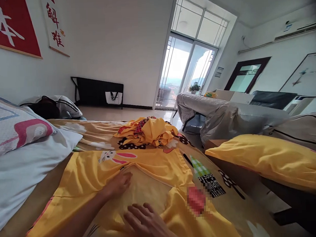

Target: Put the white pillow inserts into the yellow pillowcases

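Note:
A yellow fabric cover (79, 169) with a rabbit print lies spread over the bed. Its edge gapes in the middle, where paler fabric (150, 184) shows. My left hand (119, 185) is at the left of this gap, its fingers curled in against the cloth. Lower down, my right hand (148, 222) rests palm down on the fabric, fingers slightly spread. Loose folds of the cover bunch up beside the right hand. A dark speck, perhaps a zip pull, sits at the top of the gap.
Crumpled yellow cloth (150, 132) is heaped at the bed's far side. White pillows (45, 153) lie on the left. On the right, a yellow pillow (268, 159) sits beyond the bed's edge. Behind it stands a plastic-draped table (214, 111); a black bench (97, 91) is by the wall.

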Available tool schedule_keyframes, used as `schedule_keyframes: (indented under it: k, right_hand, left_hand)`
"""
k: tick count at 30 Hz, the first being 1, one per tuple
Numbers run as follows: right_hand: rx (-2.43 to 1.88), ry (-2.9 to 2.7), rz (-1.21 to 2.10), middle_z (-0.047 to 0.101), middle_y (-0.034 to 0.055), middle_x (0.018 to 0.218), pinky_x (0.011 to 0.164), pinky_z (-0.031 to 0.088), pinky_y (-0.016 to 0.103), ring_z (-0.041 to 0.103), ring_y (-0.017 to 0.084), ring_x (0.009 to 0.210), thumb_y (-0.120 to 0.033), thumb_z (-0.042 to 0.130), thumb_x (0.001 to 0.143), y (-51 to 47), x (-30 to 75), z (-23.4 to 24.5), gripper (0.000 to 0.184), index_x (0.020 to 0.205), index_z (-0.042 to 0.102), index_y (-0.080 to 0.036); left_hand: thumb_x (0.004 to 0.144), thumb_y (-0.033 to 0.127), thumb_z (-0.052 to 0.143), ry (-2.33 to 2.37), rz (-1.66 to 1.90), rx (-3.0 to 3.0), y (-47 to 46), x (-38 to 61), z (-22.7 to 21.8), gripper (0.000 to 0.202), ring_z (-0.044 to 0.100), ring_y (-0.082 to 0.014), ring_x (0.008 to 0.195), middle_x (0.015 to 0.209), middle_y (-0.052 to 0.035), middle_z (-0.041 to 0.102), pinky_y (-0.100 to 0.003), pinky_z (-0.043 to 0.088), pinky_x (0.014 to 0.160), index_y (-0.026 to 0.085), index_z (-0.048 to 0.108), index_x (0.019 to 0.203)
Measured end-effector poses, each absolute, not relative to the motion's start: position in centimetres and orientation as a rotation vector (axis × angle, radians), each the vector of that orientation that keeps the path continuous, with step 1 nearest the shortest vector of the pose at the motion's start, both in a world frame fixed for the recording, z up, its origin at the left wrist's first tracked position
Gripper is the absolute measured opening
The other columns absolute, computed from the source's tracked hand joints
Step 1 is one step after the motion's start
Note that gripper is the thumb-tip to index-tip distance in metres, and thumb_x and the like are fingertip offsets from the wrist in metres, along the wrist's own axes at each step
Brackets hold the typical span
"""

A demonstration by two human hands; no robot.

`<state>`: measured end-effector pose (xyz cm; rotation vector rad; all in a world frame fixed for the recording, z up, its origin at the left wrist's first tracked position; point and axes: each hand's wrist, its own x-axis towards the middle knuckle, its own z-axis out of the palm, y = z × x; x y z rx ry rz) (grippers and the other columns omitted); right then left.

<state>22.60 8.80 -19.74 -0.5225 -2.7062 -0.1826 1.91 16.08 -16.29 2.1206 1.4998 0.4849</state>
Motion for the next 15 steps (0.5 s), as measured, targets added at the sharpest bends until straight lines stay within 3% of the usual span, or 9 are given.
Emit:
schedule_keyframes:
  k: [3, 6, 10, 12, 15]
  right_hand:
    - [-0.435, -2.761, -0.152, 0.062, 0.0036, 0.125, 0.085, 0.046, 0.028, 0.055, 0.017, 0.115, -0.048, 0.036, 0.097, 8.2, 22.2, -19.3, 0.036, 0.12, 0.05, -0.024]
    - [-0.519, -2.819, 0.015, 0.059, 0.0034, 0.13, 0.092, 0.044, 0.027, 0.053, 0.017, 0.12, -0.049, 0.041, 0.095, 8.2, 23.1, -18.8, 0.044, 0.129, 0.048, -0.021]
    - [-0.789, -2.725, -0.067, 0.049, 0.0059, 0.14, 0.102, 0.04, 0.036, 0.047, 0.022, 0.128, -0.045, 0.044, 0.093, 8.4, 25.7, -17.5, 0.054, 0.141, 0.04, -0.021]
    - [-0.79, -2.657, -0.197, 0.047, 0.0051, 0.142, 0.102, 0.039, 0.036, 0.046, 0.023, 0.129, -0.042, 0.046, 0.092, 8.2, 28.5, -17.3, 0.058, 0.146, 0.033, -0.023]
    - [-1.016, -2.452, -0.46, 0.047, 0.0037, 0.141, 0.097, 0.043, 0.037, 0.049, 0.025, 0.127, -0.038, 0.046, 0.089, 8.4, 35.9, -18.7, 0.064, 0.149, 0.025, -0.029]
  left_hand:
    - [0.09, 0.034, 0.039, 1.488, 0.404, 2.163, 11.6, 1.2, -16.7, 0.045, 0.041, -0.0252, 0.133, 0.14, -0.0101, 0.048, -0.045, 0.031, 0.112, 0.017, 0.055, 0.128]
    - [0.095, 0.033, 0.032, 1.502, 0.357, 2.256, 7.2, 1.7, -16.3, 0.041, 0.049, -0.0242, 0.127, 0.133, -0.0086, 0.057, -0.047, 0.038, 0.107, 0.021, 0.061, 0.121]
    - [0.097, 0.035, 0.031, 1.622, 0.345, 2.358, 3.5, 1.7, -15.2, 0.04, 0.056, -0.0238, 0.119, 0.125, -0.0065, 0.063, -0.049, 0.041, 0.105, 0.023, 0.064, 0.115]
    - [0.095, 0.04, 0.036, 1.641, 0.382, 2.529, 1.7, -0.2, -15.6, 0.041, 0.053, -0.0236, 0.123, 0.132, -0.0052, 0.057, -0.045, 0.043, 0.104, 0.025, 0.055, 0.128]
    - [0.089, 0.04, 0.047, 1.941, 0.608, 2.698, -2.5, -5.4, -18.1, 0.063, 0.048, -0.0237, 0.127, 0.142, -0.0027, 0.045, -0.04, 0.049, 0.096, 0.032, 0.024, 0.147]
